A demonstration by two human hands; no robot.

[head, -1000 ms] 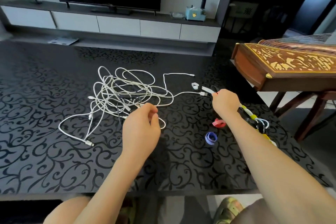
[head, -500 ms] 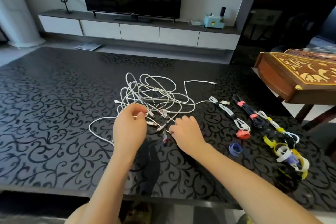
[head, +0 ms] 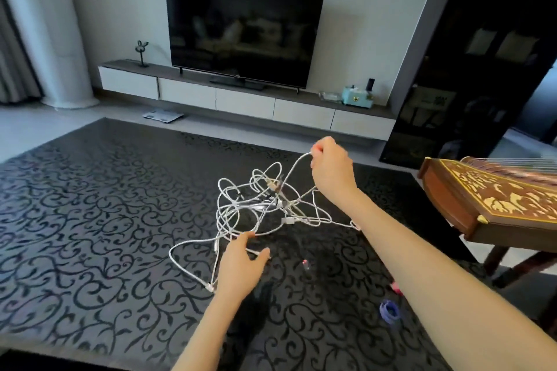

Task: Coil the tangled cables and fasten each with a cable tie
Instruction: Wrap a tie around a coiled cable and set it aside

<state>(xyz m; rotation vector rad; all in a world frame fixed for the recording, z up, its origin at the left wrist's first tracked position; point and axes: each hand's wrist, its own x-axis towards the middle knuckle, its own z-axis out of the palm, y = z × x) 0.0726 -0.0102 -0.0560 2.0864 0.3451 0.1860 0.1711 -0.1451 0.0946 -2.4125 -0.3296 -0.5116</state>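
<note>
White cables sit in a messy heap in the middle of the dark table. Part of the heap hangs up off it. Your right hand is above and behind the heap and pinches one strand. That strand runs from high on the right down into the knot. Your left hand is nearer to you, low at the front loops, with fingers spread and holding nothing. A blue tie lies by your right arm. Half a second ago both hands were low at the heap. Now the right one has lifted.
</note>
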